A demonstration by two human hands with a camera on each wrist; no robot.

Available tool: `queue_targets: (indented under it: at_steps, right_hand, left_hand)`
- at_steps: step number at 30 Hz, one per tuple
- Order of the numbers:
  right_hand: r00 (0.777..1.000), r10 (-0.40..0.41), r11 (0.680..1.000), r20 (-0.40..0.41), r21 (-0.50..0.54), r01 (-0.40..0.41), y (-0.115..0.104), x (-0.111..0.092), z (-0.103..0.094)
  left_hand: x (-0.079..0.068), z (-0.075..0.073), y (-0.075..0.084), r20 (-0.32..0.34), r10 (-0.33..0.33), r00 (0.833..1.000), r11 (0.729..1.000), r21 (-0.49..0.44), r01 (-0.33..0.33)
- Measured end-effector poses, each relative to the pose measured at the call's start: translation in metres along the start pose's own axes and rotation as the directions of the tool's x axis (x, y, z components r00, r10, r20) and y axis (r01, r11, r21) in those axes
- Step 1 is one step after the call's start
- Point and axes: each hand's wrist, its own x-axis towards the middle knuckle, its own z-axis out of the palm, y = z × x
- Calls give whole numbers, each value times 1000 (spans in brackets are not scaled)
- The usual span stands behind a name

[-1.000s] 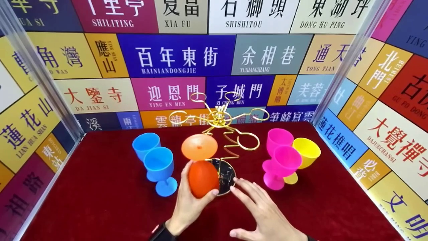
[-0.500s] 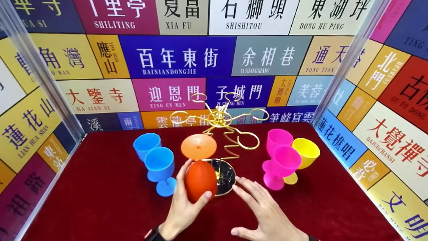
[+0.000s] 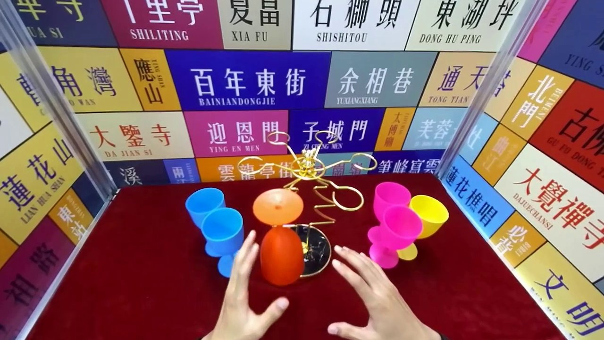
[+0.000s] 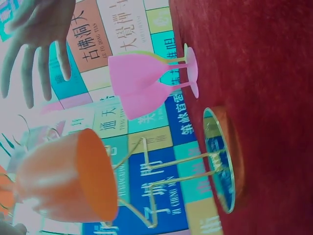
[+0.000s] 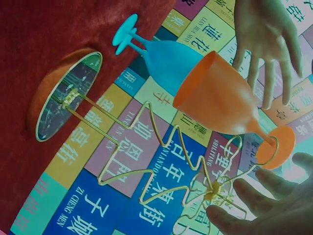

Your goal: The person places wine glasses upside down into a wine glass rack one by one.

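Note:
An orange goblet [image 3: 281, 257] hangs upside down from a gold wire rack [image 3: 349, 198], its round foot uppermost and its bowl above the rack's black base [image 3: 318, 252]. My left hand [image 3: 243, 302] stands to the left of the bowl with fingers spread and thumb apart, a gap showing between hand and goblet. To the right of the rack base, my right hand [image 3: 380, 297] is held with loosely bent fingers and holds nothing. The right wrist view shows the goblet [image 5: 220, 98] with its mouth facing the cloth, and the left hand [image 5: 266, 44] away from it.
Two blue goblets [image 3: 222, 231] stand upright left of the rack. On the right stand two pink goblets [image 3: 401, 226] and a yellow goblet [image 3: 432, 215]. Dark red cloth [image 3: 141, 283] covers the table. Walls with printed signs [image 3: 245, 78] enclose the back and sides.
My left hand has let go of the orange goblet and moved off to the left and toward me, its fingers opening. The goblet stays hanging on the rack. My right hand has barely moved.

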Motion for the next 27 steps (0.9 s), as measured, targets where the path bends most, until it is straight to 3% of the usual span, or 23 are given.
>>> queue_targets:
  at_steps: [2,5,8,16,18,23,27]
  right_hand:
    - [1000,-14,1000,-19,-4,13,0,1,-3]
    - [998,-37,999,-55,-24,36,-1,3,-8]
    - [994,-56,998,-92,-29,54,-1,6,-16]
    - [975,-98,990,-201,77,116,9,17,-43]
    - [973,-66,989,-221,113,93,14,16,-50]
    - [969,50,992,-240,127,-20,26,7,-66]
    - [958,55,993,-282,119,-22,38,1,-74]
  left_hand:
    - [1,-2,4,5,94,996,993,66,-94]
    - [4,-2,11,16,214,977,960,180,-213]
    - [6,-1,17,39,279,959,925,256,-280]
    - [6,7,24,76,350,934,896,264,-357]
    - [6,9,25,83,359,930,892,264,-368]
    - [2,11,26,118,311,943,906,261,-332]
    - [-3,16,24,131,321,938,904,252,-345]
